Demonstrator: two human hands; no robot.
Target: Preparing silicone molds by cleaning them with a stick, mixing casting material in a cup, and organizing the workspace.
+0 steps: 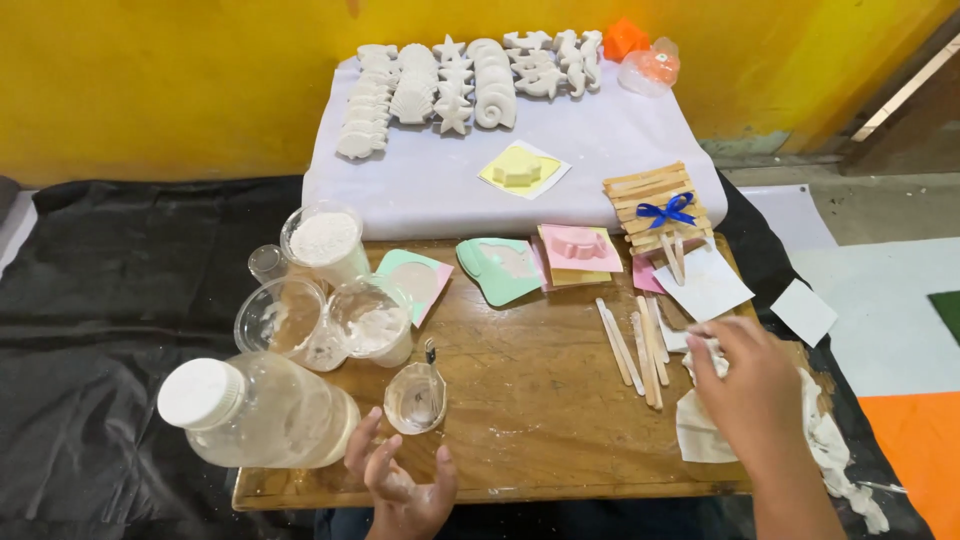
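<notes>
One head-worn view looks steeply down and forward from close above the wooden board [540, 400], facing the yellow wall [180, 80]; both hands enter from the bottom edge.

A crumpled white cloth or tissue [712, 425] lies at the right edge of the wooden counter [540, 400], bunched and smeared with pale residue, its tail trailing off the corner onto the black sheet. A small clear plastic cup [415, 398] stands upright near the front edge, seemingly holding a little cloudy liquid, just beside a large capped plastic jar.
</notes>
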